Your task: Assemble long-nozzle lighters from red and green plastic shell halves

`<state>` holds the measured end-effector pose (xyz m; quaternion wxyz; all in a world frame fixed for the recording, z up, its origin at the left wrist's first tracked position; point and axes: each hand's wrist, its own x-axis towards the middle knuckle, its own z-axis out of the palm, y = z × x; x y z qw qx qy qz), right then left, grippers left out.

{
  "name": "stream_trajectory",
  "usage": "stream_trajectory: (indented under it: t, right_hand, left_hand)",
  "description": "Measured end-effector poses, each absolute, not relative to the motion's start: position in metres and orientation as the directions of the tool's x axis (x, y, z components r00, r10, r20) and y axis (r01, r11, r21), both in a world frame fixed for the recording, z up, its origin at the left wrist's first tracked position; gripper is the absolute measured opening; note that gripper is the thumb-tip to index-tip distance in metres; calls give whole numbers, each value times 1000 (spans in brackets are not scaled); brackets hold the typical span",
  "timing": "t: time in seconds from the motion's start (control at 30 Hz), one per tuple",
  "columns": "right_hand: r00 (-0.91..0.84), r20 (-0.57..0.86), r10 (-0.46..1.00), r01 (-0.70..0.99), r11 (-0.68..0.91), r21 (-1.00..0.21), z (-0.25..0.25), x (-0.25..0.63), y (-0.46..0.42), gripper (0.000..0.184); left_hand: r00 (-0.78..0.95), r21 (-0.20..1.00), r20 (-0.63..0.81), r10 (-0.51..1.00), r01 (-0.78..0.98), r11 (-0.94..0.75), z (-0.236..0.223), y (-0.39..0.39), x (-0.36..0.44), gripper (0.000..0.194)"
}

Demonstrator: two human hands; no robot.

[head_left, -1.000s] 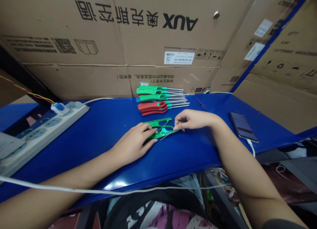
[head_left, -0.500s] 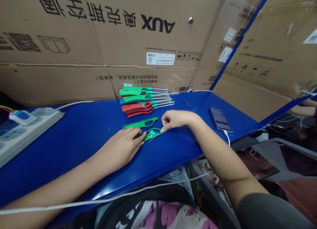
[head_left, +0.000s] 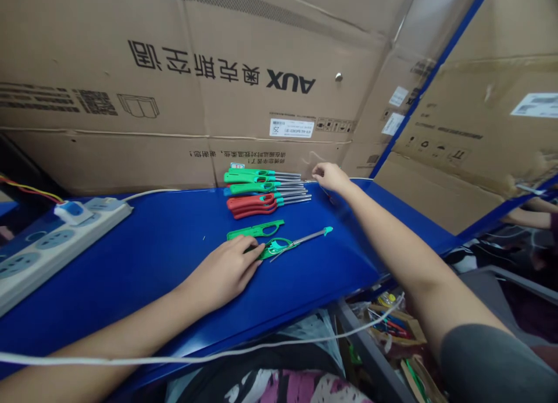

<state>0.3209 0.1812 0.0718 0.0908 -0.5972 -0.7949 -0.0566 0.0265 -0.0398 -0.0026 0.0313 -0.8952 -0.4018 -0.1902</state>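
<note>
My left hand (head_left: pixel 235 266) rests on the blue table, its fingers closed on the rear end of an opened green gas lighter (head_left: pixel 263 254). Turquoise inner parts and a thin wire show in its handle, and a metal tube (head_left: pixel 310 236) with a turquoise tip points right. Just behind lies the separate green handle half (head_left: pixel 249 232). My right hand (head_left: pixel 331 176) is at the back of the table, right of the piled lighters, with its fingers curled together. A small screwdriver (head_left: pixel 331 200) shows partly, blurred, below that hand. Whether the fingers hold anything is hidden.
Several green and red lighters (head_left: pixel 253 203) lie stacked against the cardboard wall (head_left: pixel 174 112). A white power strip (head_left: pixel 65 240) is at the left. A white cable (head_left: pixel 209 352) crosses in front of me. Below the table's right side sits an open box (head_left: pixel 399 327).
My right hand has left the opened lighter and moved back to the area near the screwdriver, uncovering the metal tube. My left hand stays on the lighter. The view has shifted slightly.
</note>
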Motion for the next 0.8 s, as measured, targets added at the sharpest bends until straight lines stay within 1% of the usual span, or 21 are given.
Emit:
stream_trajectory:
  t: [0.1, 0.17, 0.3, 0.4, 0.5, 0.57, 0.63, 0.7, 0.77, 0.8]
  right_hand:
    - [-238, 178, 955, 971, 229, 72, 56, 326, 206, 39]
    - [-252, 150, 956, 964, 234, 128, 47, 329, 216, 41]
    - [-316, 87, 945, 934, 294, 201, 41, 331, 226, 36]
    - [-335, 64, 940, 926, 316, 204, 44, 332, 227, 29]
    - [-330, 94, 939, 936, 313, 162, 52, 332, 225, 18]
    - [-312, 165, 936, 949, 297, 108, 60, 329, 220, 15]
    - [-268, 287, 920, 962, 270, 34, 69, 322, 213, 19]
    - [-199, 417, 887, 969, 241, -50, 77, 306, 200, 29]
    - [-159, 492, 856, 955, 260, -144, 80, 283, 176, 40]
    - [-169, 517, 839, 928, 312, -204, 79, 271, 160, 41]
  left_hand:
    - [602, 119, 367, 709, 726, -678, -4, -39, 26, 38]
    - [602, 128, 364, 711, 724, -678, -5, -39, 26, 39]
    - [608, 131, 352, 711, 721, -681, -4, -37, 24, 36]
    - [612, 131, 342, 714, 721, -680, -1, -38, 24, 35]
    - [592, 131, 326, 737, 743, -656, 1, -41, 27, 34]
    - [581, 120, 312, 752, 761, -637, 2, -42, 30, 35]
    - [577, 118, 306, 757, 766, -632, 2, -43, 31, 34]
    - [570, 149, 316, 758, 759, -633, 2, -42, 29, 33]
    - [554, 202, 337, 762, 748, -633, 2, -41, 26, 32]
    - [542, 227, 345, 766, 744, -629, 3, -41, 25, 31]
